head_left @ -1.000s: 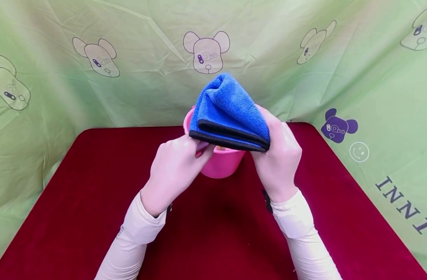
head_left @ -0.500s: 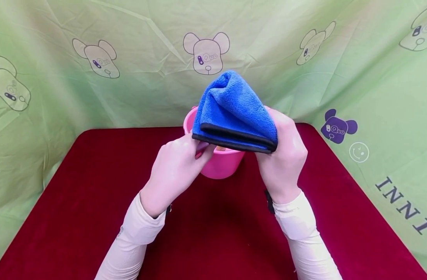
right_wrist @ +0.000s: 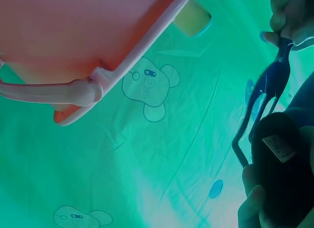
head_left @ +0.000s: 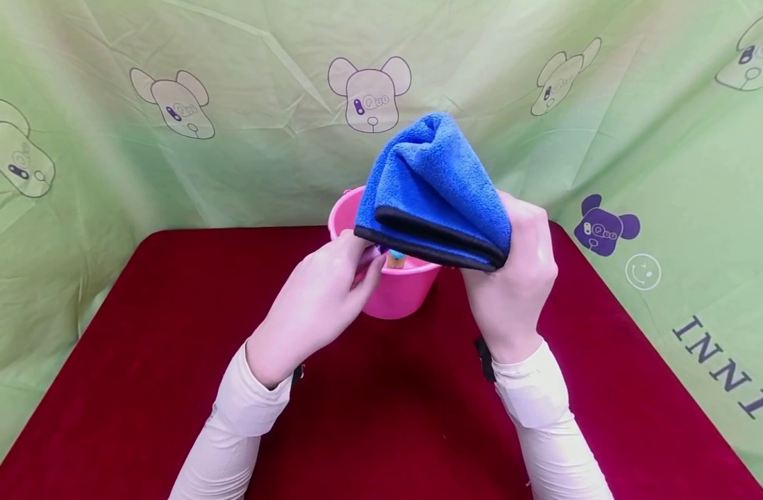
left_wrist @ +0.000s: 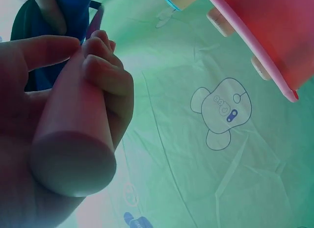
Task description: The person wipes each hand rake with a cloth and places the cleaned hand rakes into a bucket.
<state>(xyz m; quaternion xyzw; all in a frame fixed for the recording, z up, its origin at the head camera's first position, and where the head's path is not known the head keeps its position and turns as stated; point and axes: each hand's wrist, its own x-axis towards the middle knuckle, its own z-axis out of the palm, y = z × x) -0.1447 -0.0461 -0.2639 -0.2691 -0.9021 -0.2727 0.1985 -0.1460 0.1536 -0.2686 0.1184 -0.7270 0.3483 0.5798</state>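
My right hand grips a folded blue cloth with black edging, raised at the near right of a pink bucket. My left hand holds a hand fork by its thick, round-ended handle. In the right wrist view the dark pronged head of the fork reaches toward the cloth. The cloth hides that head in the head view. Whether the prongs touch the cloth, I cannot tell. A wooden piece with a blue band shows inside the bucket.
The bucket stands on a dark red tabletop, just beyond both hands. Several wooden ends, one a wooden peg, poke over its rim. Its handle hangs at the side. A green printed curtain surrounds the table.
The blue cloth and my right hand have moved right and slightly up. My left hand has shifted a little right. More of the bucket and the wooden piece inside it shows.
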